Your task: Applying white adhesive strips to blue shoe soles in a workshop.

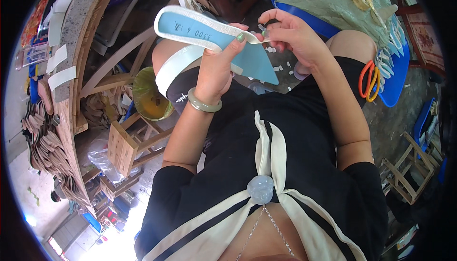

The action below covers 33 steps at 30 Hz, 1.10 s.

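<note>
My left hand [218, 68] is closed round a shoe insole [183, 28] with a light blue underside, dark markings and a white wrapped edge. Its thumb presses on the narrow end. At that end my right hand [300, 37] has its fingertips pinched together on the white edging [254, 37]; the exact grip is partly hidden. Below the hands lies a pointed, flat light blue piece [262, 68], partly behind my left hand. A wide white band [173, 68] curves over my left thigh. Scissors [369, 82] with orange and yellow handles rest by my right thigh.
A blue tray [397, 82] of white pieces stands at the right. Small white scraps [281, 66] litter the floor ahead. On the left, a worktable [66, 94] bears stacked brown soles [45, 137]; a lined bin [152, 94] and wooden stool [124, 147] stand beside it.
</note>
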Each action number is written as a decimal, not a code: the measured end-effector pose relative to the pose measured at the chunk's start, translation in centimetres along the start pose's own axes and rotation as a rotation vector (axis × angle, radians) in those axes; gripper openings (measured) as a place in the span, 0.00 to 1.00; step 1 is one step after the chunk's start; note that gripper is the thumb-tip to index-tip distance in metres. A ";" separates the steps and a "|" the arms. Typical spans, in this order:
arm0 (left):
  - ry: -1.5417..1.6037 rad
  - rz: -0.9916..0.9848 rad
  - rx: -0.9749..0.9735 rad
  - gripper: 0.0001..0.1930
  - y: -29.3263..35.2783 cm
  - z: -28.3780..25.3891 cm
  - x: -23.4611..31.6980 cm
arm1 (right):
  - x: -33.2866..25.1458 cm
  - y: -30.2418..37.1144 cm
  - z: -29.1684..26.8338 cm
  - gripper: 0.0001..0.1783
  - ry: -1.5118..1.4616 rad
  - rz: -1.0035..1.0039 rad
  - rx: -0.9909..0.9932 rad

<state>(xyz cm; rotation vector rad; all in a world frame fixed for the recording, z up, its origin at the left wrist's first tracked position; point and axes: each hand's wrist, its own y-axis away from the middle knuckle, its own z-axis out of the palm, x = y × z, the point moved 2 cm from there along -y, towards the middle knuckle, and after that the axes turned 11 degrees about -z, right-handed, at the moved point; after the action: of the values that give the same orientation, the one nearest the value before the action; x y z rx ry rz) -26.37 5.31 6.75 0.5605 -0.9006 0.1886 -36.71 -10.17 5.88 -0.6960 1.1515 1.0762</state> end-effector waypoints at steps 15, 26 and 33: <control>0.322 -0.152 0.007 0.17 -1.5 -0.2 -1.1 | -2.5 18.7 -14.5 0.29 1.425 0.219 0.639; -0.794 0.879 0.333 0.07 -0.5 1.8 -0.5 | -1.2 16.6 -5.5 0.41 0.381 -0.357 0.635; -0.840 1.076 0.366 0.19 0.3 1.7 -0.7 | 3.3 11.9 -0.4 0.62 0.416 -0.141 0.010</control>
<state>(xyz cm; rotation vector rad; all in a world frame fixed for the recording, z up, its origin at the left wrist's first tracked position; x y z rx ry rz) -28.05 4.73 7.17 0.4305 -1.9599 1.1697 -47.82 -5.19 3.64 -1.0090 1.4352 0.8264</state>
